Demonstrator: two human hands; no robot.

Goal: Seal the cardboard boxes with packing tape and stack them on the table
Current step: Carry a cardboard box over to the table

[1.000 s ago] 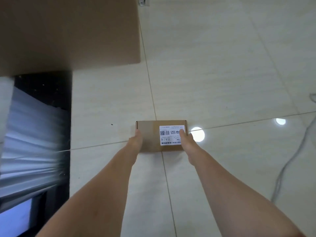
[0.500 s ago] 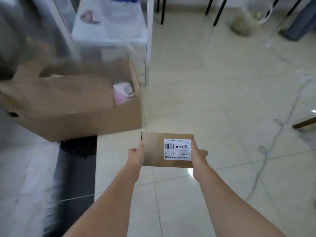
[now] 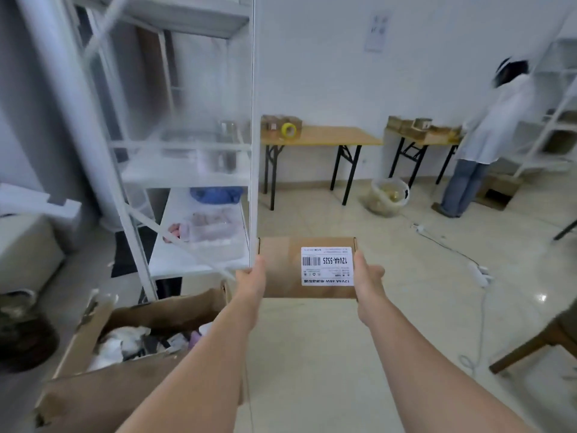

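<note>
Box in both hands, table next.
Box [image 3: 281, 267] sits flat between my left hand [image 3: 250, 282] and right hand [image 3: 368, 280], thumbs clamped on top at each side edge, fingers underneath out of sight. Table [image 3: 337, 136] is well ahead of the fingertips, tape [image 3: 288, 130] at its left end. I'd hold the box level and set it down just beside the tape.
</note>
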